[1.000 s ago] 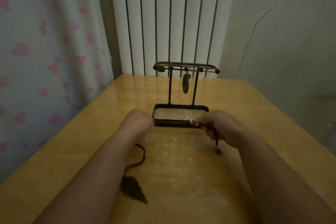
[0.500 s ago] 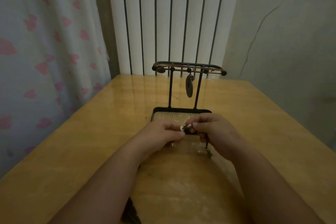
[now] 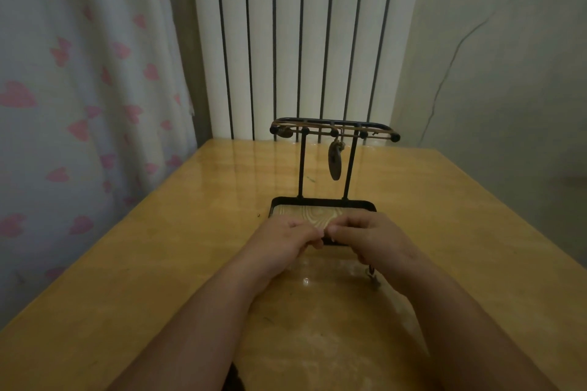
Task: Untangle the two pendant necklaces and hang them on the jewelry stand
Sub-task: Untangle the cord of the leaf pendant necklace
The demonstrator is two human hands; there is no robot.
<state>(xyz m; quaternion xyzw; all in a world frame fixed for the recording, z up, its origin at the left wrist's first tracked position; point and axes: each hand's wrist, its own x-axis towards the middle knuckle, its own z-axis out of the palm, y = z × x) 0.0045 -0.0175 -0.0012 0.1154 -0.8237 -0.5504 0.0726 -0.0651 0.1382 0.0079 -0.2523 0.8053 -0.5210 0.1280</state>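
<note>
Before me a glossy, honey-coloured wooden surface (image 3: pixel 143 279) runs back to a white ribbed radiator (image 3: pixel 286 41) with dark gaps between its columns. On my left hangs a pale curtain (image 3: pixel 79 105) printed with pink hearts. On my right stands a plain greyish wall (image 3: pixel 524 105), a thin dark line (image 3: pixel 451 63) wandering up it. The light is dim; the radiator reflects faintly in the surface.

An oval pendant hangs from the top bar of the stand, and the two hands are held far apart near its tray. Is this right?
No. The head view shows the left hand and right hand together, fingers meeting on a necklace cord, not far apart. The rest holds: the oval pendant hangs from the top bar, hands near the tray.
</note>
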